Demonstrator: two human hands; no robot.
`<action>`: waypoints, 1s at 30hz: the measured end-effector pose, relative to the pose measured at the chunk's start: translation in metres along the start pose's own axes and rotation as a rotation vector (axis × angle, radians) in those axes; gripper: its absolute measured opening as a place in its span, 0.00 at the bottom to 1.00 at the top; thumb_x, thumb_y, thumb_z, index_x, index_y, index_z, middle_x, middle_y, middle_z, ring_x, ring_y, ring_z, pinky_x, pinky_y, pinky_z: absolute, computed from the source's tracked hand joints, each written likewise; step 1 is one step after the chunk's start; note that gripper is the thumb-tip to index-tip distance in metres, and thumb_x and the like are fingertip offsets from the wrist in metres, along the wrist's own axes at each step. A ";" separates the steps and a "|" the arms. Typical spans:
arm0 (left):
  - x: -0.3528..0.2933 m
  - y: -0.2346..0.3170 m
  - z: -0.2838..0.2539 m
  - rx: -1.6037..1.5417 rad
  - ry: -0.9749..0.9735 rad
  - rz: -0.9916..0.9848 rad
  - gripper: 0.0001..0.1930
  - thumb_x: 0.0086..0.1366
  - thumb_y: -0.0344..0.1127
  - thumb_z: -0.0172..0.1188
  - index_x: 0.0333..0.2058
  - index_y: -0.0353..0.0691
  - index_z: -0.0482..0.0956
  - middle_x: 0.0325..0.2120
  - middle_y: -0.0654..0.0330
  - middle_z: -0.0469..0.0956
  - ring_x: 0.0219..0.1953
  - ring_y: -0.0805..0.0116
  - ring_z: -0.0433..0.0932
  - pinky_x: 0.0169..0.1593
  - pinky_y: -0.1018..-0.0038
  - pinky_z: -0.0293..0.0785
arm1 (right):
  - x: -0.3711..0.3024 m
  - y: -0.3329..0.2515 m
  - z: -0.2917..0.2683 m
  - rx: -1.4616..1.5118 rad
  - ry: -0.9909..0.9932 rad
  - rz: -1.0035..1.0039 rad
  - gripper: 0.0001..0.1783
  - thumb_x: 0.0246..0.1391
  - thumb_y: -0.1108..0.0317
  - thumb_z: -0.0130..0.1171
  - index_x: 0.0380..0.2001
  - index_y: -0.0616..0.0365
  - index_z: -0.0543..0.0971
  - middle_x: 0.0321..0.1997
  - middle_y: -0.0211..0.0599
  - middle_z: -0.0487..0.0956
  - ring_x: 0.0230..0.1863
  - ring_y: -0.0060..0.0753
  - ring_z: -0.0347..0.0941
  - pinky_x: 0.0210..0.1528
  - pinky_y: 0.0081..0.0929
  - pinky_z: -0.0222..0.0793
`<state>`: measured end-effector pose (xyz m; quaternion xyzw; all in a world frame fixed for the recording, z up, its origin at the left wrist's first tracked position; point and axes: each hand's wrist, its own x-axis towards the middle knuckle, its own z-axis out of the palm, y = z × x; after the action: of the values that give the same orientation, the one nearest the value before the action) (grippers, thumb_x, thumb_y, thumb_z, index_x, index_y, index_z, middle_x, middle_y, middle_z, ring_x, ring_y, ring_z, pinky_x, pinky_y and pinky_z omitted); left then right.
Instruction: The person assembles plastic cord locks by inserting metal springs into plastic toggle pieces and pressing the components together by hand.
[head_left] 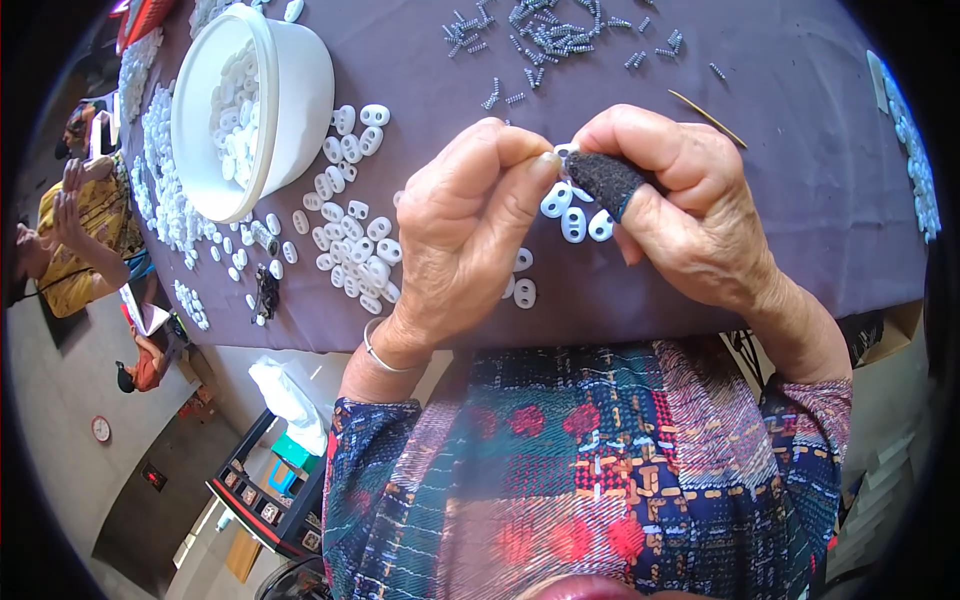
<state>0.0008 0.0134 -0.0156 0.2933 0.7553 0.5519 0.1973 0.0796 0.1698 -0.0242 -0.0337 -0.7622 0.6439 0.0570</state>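
Both my hands meet above the table, fingertips nearly touching. My right hand [680,190] is closed, its thumb in a black cloth thumb cover [605,182], pinching a small white plastic piece [563,151], mostly hidden. My left hand [465,215] pinches with thumb and forefinger right beside that piece; what is between them is too small to make out. Just under my hands lie several white two-hole cord-lock pieces [573,225]. More two-hole pieces [350,250] spread out left of my left hand. Beyond my fingers sits a loose heap of small metal springs [560,38].
A white round tub [305,95], tilted in view, holds white pieces at the far left. Many small white parts [165,170] lie past it. A thin yellowish stick [708,118] rests beyond my right hand. Bluish-white parts [910,150] line the right edge. Other people [85,220] are at left.
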 end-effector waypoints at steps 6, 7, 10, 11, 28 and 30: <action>0.000 0.004 -0.003 0.004 -0.011 -0.006 0.05 0.61 0.28 0.54 0.29 0.32 0.74 0.20 0.64 0.71 0.23 0.77 0.67 0.28 0.81 0.64 | 0.001 -0.001 -0.002 0.060 -0.027 0.054 0.10 0.49 0.81 0.44 0.34 0.66 0.73 0.23 0.28 0.72 0.15 0.13 0.66 0.16 0.11 0.62; 0.000 0.008 -0.005 -0.049 -0.015 -0.117 0.06 0.62 0.30 0.53 0.31 0.32 0.74 0.22 0.64 0.71 0.24 0.78 0.67 0.29 0.81 0.64 | 0.002 -0.003 -0.003 0.056 -0.026 0.048 0.10 0.49 0.81 0.44 0.34 0.66 0.73 0.23 0.28 0.72 0.15 0.13 0.66 0.16 0.11 0.62; 0.000 0.009 -0.010 -0.132 -0.005 -0.240 0.09 0.63 0.34 0.50 0.33 0.33 0.75 0.24 0.65 0.73 0.27 0.79 0.67 0.32 0.82 0.64 | 0.003 -0.007 -0.005 0.224 -0.080 0.239 0.10 0.50 0.81 0.43 0.34 0.66 0.73 0.25 0.29 0.72 0.16 0.14 0.67 0.17 0.10 0.62; 0.000 0.008 -0.012 -0.161 0.007 -0.259 0.11 0.64 0.35 0.49 0.34 0.33 0.75 0.26 0.65 0.73 0.28 0.80 0.67 0.34 0.83 0.64 | 0.003 -0.007 -0.005 0.229 -0.058 0.232 0.10 0.50 0.81 0.43 0.34 0.66 0.73 0.25 0.29 0.72 0.16 0.14 0.67 0.17 0.10 0.62; 0.001 -0.003 -0.008 -0.071 -0.071 -0.021 0.04 0.60 0.23 0.55 0.35 0.32 0.75 0.30 0.67 0.70 0.32 0.83 0.66 0.37 0.88 0.62 | 0.004 -0.004 -0.006 0.098 -0.045 0.138 0.12 0.46 0.81 0.41 0.33 0.64 0.74 0.23 0.26 0.71 0.16 0.11 0.65 0.17 0.11 0.60; 0.002 -0.003 -0.006 -0.040 -0.023 0.011 0.04 0.58 0.25 0.57 0.32 0.32 0.74 0.24 0.64 0.72 0.28 0.78 0.70 0.33 0.82 0.67 | 0.004 -0.005 -0.006 0.113 -0.047 0.148 0.13 0.46 0.81 0.41 0.33 0.64 0.73 0.24 0.26 0.71 0.16 0.11 0.65 0.17 0.11 0.61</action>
<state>-0.0052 0.0104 -0.0165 0.2998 0.7401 0.5647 0.2085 0.0768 0.1753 -0.0179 -0.0717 -0.7213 0.6888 -0.0067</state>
